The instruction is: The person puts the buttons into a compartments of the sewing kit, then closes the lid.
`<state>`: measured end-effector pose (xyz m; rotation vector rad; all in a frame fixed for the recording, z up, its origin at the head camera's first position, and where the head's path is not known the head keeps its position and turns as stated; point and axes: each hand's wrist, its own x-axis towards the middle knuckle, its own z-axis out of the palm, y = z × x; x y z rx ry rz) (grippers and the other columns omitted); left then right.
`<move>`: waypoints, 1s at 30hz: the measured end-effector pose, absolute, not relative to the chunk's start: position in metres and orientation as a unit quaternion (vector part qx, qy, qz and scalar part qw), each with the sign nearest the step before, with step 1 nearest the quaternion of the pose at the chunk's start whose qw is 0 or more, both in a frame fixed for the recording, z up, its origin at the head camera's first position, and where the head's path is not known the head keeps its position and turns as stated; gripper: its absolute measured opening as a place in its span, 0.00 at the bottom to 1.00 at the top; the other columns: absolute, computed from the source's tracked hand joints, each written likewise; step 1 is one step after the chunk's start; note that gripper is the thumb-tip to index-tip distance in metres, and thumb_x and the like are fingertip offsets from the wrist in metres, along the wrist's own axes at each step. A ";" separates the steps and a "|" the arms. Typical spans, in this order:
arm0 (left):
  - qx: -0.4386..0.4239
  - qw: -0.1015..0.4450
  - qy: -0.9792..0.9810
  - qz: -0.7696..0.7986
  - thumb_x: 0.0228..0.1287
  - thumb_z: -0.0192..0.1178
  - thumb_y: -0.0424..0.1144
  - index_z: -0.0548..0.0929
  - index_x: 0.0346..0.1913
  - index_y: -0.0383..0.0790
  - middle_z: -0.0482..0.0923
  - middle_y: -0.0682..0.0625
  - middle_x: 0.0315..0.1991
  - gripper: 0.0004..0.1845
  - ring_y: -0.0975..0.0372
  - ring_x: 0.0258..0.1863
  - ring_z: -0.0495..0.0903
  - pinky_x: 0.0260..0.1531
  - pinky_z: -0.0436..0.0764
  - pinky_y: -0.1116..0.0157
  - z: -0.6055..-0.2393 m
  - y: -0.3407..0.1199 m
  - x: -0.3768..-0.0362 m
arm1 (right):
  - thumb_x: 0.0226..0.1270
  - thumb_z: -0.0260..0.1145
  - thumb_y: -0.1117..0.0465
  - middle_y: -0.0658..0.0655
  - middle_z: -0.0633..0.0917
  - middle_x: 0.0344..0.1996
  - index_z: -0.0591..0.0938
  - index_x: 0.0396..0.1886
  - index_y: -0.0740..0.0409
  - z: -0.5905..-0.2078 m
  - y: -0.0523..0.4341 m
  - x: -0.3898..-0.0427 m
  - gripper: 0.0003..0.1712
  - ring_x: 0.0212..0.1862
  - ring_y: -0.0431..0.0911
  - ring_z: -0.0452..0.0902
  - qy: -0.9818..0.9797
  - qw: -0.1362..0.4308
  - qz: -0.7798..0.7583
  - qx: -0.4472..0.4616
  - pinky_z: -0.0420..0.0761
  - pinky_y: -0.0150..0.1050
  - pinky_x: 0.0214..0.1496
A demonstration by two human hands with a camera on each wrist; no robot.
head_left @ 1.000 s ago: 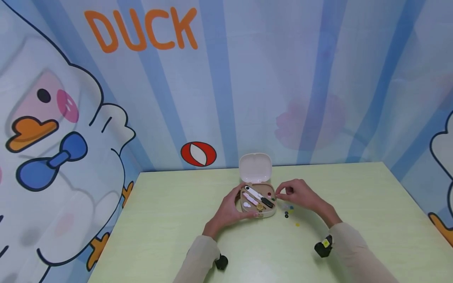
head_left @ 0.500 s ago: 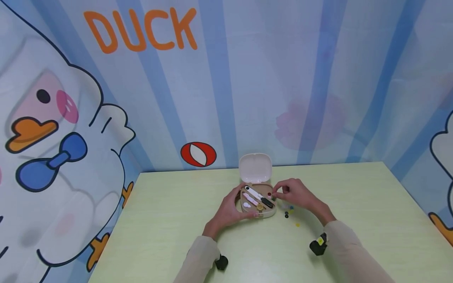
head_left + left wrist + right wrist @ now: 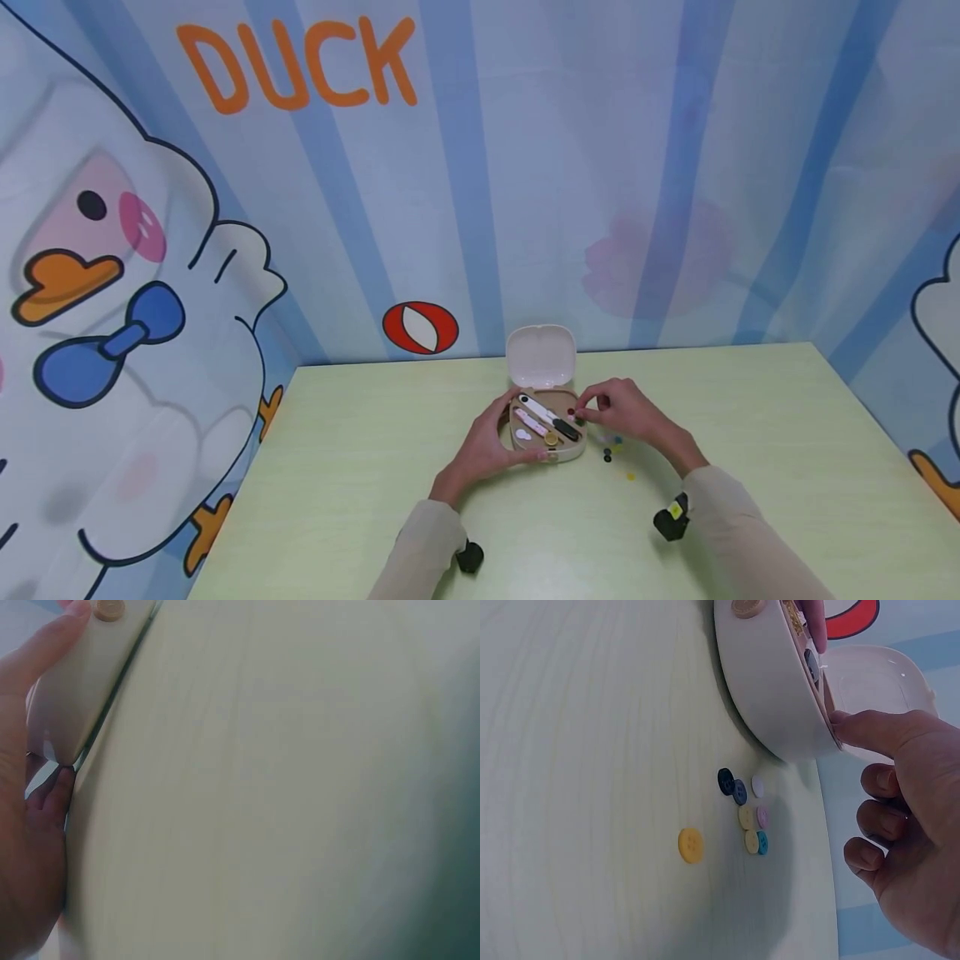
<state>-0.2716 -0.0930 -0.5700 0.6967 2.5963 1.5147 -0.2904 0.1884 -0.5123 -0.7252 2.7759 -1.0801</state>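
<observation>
A small cream sewing-kit-like box stands on the table with its lid raised. My left hand grips its left side, the thumb along the front near the brown clasp. Inside lie a slim white tool with a black end, a pink stick and a round gold-coloured piece. My right hand has its fingertips at the right compartment, beside a dark red button. Whether they pinch anything is hidden; the other fingers are curled in the right wrist view.
Loose buttons lie on the table right of the box: a yellow button nearest the front, a black button, a blue button and several others. Behind the table hangs a printed duck curtain.
My right hand has moved slightly left, bringing its fingertips from the box's right rim to over the right compartment. The left hand and the box stay in place.
</observation>
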 end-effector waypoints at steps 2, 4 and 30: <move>0.226 0.027 0.841 0.491 0.52 0.81 0.57 0.58 0.82 0.53 0.63 0.54 0.78 0.58 0.58 0.75 0.65 0.73 0.69 0.57 -0.570 -0.093 -0.271 | 0.71 0.72 0.63 0.45 0.73 0.17 0.91 0.41 0.55 -0.513 0.188 -0.290 0.04 0.21 0.39 0.65 0.904 0.036 -0.352 -0.240 0.64 0.32 0.24; 0.227 0.026 0.841 0.490 0.52 0.80 0.58 0.58 0.82 0.53 0.63 0.53 0.78 0.58 0.58 0.75 0.66 0.73 0.69 0.57 -0.570 -0.093 -0.271 | 0.71 0.71 0.63 0.45 0.74 0.17 0.91 0.42 0.55 -0.513 0.188 -0.289 0.05 0.21 0.39 0.64 0.903 0.034 -0.355 -0.241 0.63 0.31 0.24; 0.227 0.029 0.837 0.497 0.52 0.81 0.56 0.58 0.82 0.52 0.64 0.54 0.77 0.58 0.58 0.74 0.66 0.72 0.70 0.59 -0.570 -0.092 -0.271 | 0.69 0.73 0.63 0.43 0.70 0.16 0.84 0.59 0.61 -0.528 0.220 -0.268 0.20 0.20 0.36 0.63 0.888 0.006 -0.387 -0.247 0.66 0.32 0.23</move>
